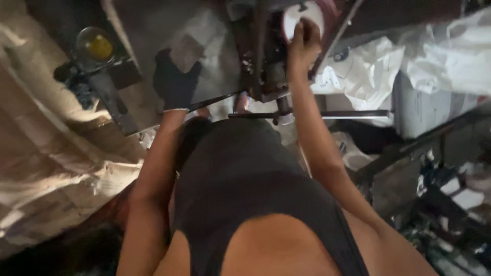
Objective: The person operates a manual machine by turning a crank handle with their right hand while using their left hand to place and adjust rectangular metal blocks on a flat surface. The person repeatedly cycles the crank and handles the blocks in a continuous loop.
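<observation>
Bench: dark metal bench (153,30) fills the top middle of the view, grimy and pretty dim.
Machine: a dark metal machine (266,61) sits at the bench's near edge, with a thin bar (332,114) sticking out to the right just below it.
Bags: crumpled white plastic bags (388,66) piled to the right of the machine, off the bench.
Cloth: tan cloth (46,168) heaped along the left side, well apart from both hands.
Left hand: left hand (175,82) wears a dark glove and lies on the bench near its front edge, left of the machine. Fingers look loosely curled, but can't tell if they're holding anything, too dark.
Right hand: right hand (303,43) is bare, up at the top of the machine.
Disc: white round disc (302,15) on the machine's upper part; the fingers (307,28) are curled over its lower front, pressing on it, with the disc's rim peeking out above and to both sides.
Lamp: small yellow bulb (97,46) at the bench's far left corner.
</observation>
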